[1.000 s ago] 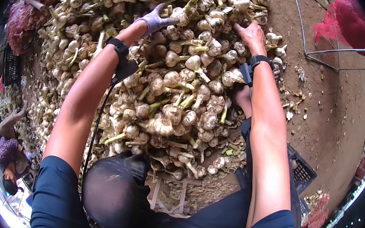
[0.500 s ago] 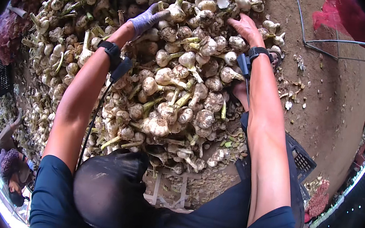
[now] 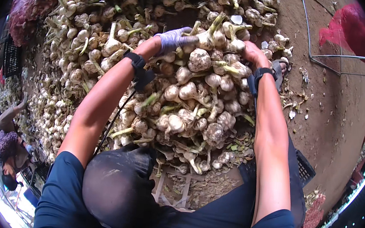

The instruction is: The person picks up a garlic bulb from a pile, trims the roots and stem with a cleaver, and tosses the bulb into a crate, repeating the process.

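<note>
Across the middle and left of the view spreads a heap of garlic bulbs (image 3: pixel 189 92), soil-stained and mostly with stems on, bordered on the right by a brown earthen floor (image 3: pixel 324 120). At the lower left rim, a co-worker (image 3: pixel 7 149) bends low near the heap's far edge. Upper right, a red mesh sack (image 3: pixel 360 32) sits near a bent metal rod (image 3: pixel 351 57). A black plastic crate (image 3: pixel 305 169) shows beside the person's right leg, and a dark sandal (image 3: pixel 279 75) lies just beyond the right wrist.

Both hands reach into the heap. The left hand (image 3: pixel 172 41), in a pale lavender knit glove, is parted between thumb and fingers against the left side of a cluster of bulbs. The bare right hand (image 3: pixel 254 55) curves along the cluster's right side; its fingertips are hidden, so whether it grips anything cannot be told. Dark wrist straps (image 3: pixel 263 72) circle both wrists. Between the hands stands a thick-stemmed garlic bulb (image 3: pixel 206 41), beside the left thumb. White skin scraps (image 3: pixel 292 114) dot the floor.
</note>
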The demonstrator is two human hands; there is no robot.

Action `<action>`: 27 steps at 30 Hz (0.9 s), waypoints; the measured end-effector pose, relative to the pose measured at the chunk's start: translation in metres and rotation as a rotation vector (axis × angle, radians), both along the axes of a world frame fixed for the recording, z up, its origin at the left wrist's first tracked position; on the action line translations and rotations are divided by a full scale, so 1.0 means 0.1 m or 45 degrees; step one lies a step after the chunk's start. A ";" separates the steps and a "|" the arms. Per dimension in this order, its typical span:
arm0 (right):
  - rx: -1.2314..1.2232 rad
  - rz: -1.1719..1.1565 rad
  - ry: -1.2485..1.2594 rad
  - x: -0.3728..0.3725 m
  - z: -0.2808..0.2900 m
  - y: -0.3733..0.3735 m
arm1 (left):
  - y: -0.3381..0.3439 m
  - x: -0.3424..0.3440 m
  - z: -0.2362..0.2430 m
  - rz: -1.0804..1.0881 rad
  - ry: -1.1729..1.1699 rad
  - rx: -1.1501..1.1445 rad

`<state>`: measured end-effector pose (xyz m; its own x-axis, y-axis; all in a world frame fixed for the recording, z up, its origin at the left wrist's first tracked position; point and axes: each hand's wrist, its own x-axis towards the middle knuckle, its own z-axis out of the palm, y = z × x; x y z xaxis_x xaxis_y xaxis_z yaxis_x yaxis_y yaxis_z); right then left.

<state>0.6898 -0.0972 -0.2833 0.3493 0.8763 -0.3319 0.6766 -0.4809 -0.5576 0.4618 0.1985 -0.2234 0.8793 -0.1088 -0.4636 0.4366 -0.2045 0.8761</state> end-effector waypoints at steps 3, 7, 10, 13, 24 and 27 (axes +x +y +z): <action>0.022 0.118 0.060 -0.58 -0.08 0.34 | 0.04 -0.45 0.11 -0.028 -0.010 0.101; -0.042 0.240 -0.099 -1.04 0.19 0.48 | -0.06 -0.74 0.61 -0.089 -0.008 0.131; 0.543 -0.048 -0.013 -1.02 0.12 0.04 | -0.35 -0.74 0.89 -0.157 -0.252 0.028; 0.120 -0.030 -0.117 -1.43 0.36 0.50 | -0.32 -1.17 1.00 -0.079 -0.129 0.156; 0.062 0.145 -0.361 -2.65 1.51 0.64 | -0.44 -2.37 1.54 -0.346 -0.554 0.814; 0.004 0.184 -0.397 -2.93 1.50 0.65 | -0.55 -2.73 1.93 -0.211 -0.348 0.732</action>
